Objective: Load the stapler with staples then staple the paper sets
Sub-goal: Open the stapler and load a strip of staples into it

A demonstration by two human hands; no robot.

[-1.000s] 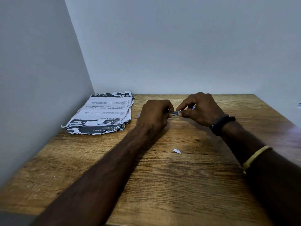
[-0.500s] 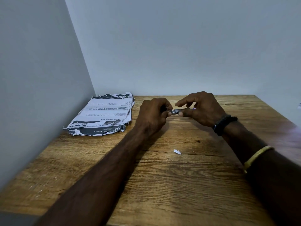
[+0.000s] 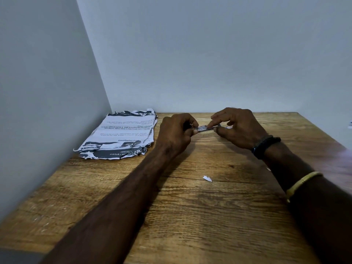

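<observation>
A shiny strip of staples (image 3: 204, 128) spans the gap between my two hands, a little above the wooden table (image 3: 190, 216) near its far edge. My left hand (image 3: 176, 134) is curled, pinching the strip's left end; a dark item shows inside its fist, too hidden to name. My right hand (image 3: 238, 127) pinches the right end with thumb and forefinger, its other fingers spread. A stack of printed paper sets (image 3: 122, 135) with torn, ragged edges lies flat at the far left, beside the wall. The stapler is not clearly visible.
Grey walls close off the left side and the back of the table. A small white paper scrap (image 3: 207, 178) lies mid-table below my hands. Another tiny scrap (image 3: 268, 169) lies by my right forearm.
Both hands have lifted slightly and drawn a little apart, so more of the staple strip shows between them. The paper stack and scrap have not moved.
</observation>
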